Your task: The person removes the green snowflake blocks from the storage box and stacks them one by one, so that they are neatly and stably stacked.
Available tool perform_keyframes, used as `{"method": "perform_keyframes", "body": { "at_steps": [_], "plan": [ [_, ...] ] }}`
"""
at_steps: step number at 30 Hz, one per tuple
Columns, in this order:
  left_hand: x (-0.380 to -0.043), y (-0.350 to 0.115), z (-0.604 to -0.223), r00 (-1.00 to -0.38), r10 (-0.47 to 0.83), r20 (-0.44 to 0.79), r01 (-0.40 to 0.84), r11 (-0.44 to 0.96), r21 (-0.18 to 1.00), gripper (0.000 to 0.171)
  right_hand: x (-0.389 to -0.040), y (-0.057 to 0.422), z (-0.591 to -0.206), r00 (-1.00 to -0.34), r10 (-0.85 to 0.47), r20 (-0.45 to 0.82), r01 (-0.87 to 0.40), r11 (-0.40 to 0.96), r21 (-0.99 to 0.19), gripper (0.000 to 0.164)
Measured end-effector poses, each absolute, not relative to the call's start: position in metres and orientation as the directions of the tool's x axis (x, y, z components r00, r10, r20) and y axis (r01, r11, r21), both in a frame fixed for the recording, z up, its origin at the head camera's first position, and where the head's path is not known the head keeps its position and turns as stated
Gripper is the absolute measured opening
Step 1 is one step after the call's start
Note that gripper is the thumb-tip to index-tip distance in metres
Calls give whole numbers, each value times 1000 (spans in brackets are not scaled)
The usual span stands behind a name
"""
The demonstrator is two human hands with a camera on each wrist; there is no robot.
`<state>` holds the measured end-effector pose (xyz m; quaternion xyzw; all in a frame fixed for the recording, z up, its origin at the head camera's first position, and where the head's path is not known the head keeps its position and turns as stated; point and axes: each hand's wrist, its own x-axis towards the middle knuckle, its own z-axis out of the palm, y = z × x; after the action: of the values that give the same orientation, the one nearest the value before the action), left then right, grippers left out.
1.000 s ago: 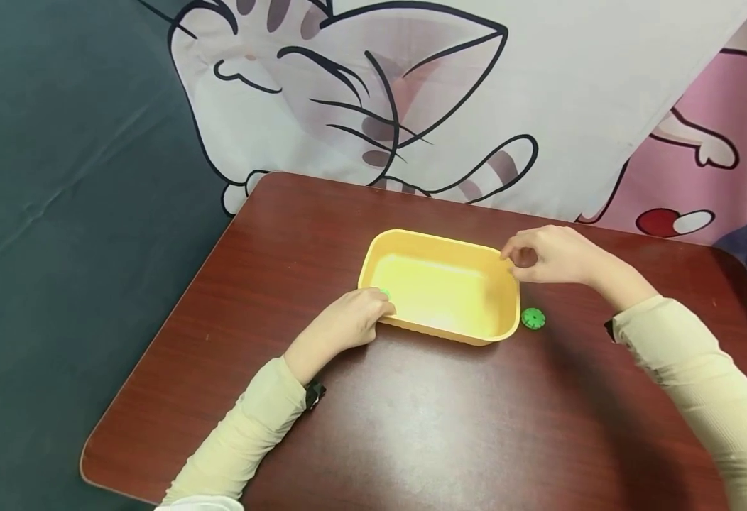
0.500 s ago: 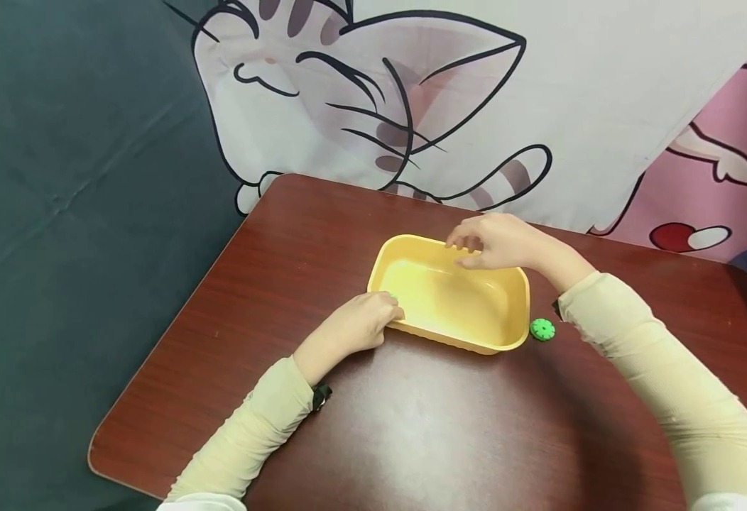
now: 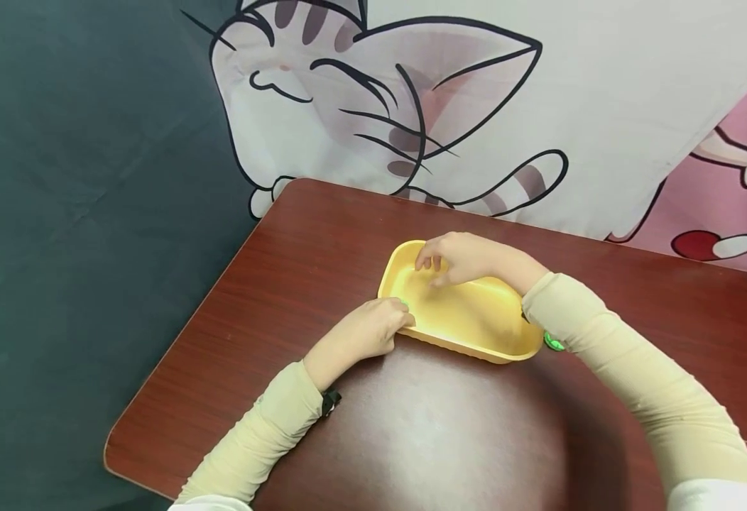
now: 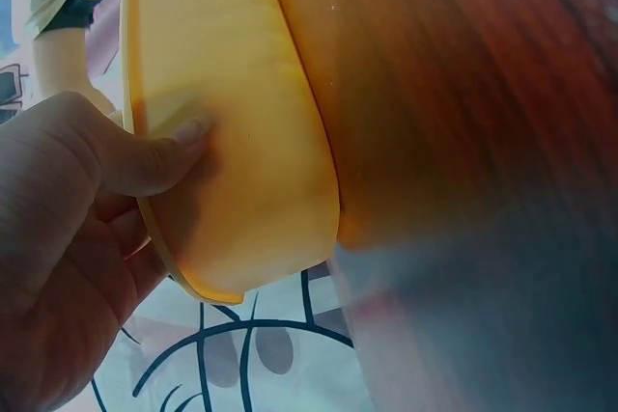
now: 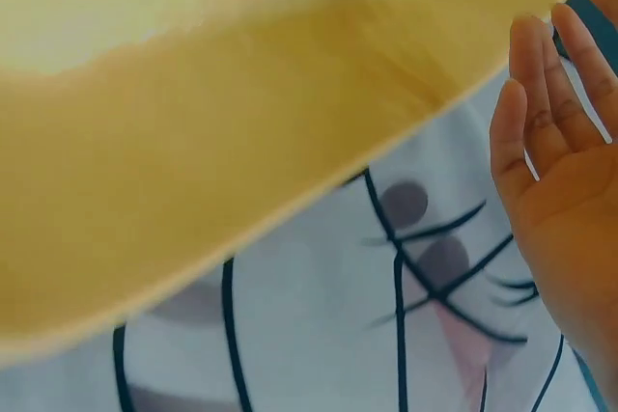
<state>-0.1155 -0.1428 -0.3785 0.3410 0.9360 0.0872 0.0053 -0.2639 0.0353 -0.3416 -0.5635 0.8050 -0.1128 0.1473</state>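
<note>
A yellow plastic tub [image 3: 459,347] sits on the table. My left hand [image 3: 370,329] grips its near left corner, and in the left wrist view the thumb [image 4: 154,163] presses the outer wall with the fingers behind the rim. A small bit of green [image 3: 404,303] shows at the left fingertips; its shape is mostly hidden. Over the far left part of the tub hovers my right hand [image 3: 466,257], fingers loosely bent and apart, with nothing seen in them. A green notched disc [image 3: 554,342] lies just right of the tub, partly covered by the right sleeve.
The tub stands on a reddish-brown wooden table [image 3: 271,284] with rounded corners. Behind it hangs a white cloth [image 3: 603,121] printed with a cartoon cat. A dark green surface [image 3: 79,248] lies to the left.
My right hand has moved left from the tub's right rim to above its far left part. Its sleeve now partly covers the green disc. The left hand keeps its grip; the head view has shifted slightly.
</note>
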Motion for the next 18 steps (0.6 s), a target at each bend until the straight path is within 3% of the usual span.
{"method": "perform_keyframes", "body": {
  "at_steps": [9,15,18],
  "plan": [
    [-114,-139,-382,-762,646,55,644,745,173,19,-253,8,-368,-241,-954,-179,-875,293,-385,39],
    [-116,-141,-383,-760,647,65,648,744,163,19,-248,0,-377,-272,-942,-199,-879,327,-348,42],
    [-117,-143,-383,-759,647,74,650,745,151,20,-246,-2,-383,-256,-943,-212,-884,317,-343,41]
  ]
}}
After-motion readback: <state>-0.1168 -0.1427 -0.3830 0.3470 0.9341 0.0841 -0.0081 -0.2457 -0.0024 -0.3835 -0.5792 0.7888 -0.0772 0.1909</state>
